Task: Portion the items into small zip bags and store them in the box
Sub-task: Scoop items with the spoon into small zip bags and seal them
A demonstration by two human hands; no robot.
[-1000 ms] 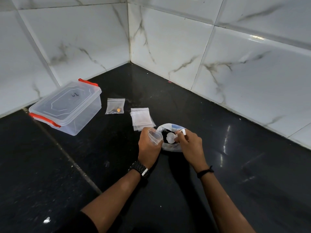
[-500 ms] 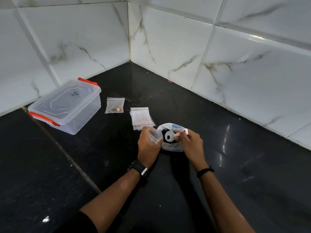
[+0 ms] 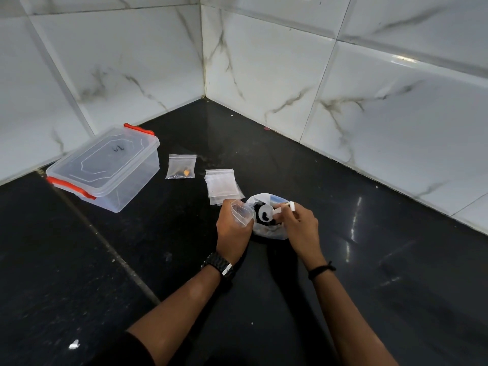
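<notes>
- The left hand [image 3: 232, 228] grips a small zip bag [image 3: 241, 211] with its mouth held open; the right hand [image 3: 301, 228] pinches the handle of a white scoop [image 3: 266, 212] carrying a dark item, poised over the large white supply bag [image 3: 269, 228] on the dark table [image 3: 369, 260].
- The zip bag's mouth is narrow and soft. If the left hand's hold slackens, I judge it could fold closed and the item would bounce off the rim onto the table.
- The scoop sits just right of the zip bag's mouth; tipping it too soon would likely drop the item back into the supply bag or beside it.
- The supply bag stands loosely, so a nudge from either wrist could topple it and spill its contents.
- One filled bag [image 3: 181, 167] and the stack of empty bags [image 3: 223, 184] lie just beyond the hands; a stray item could scatter among them.
- The box [image 3: 105, 167] sits at far left with its lid on; it must be opened before anything is stored.
</notes>
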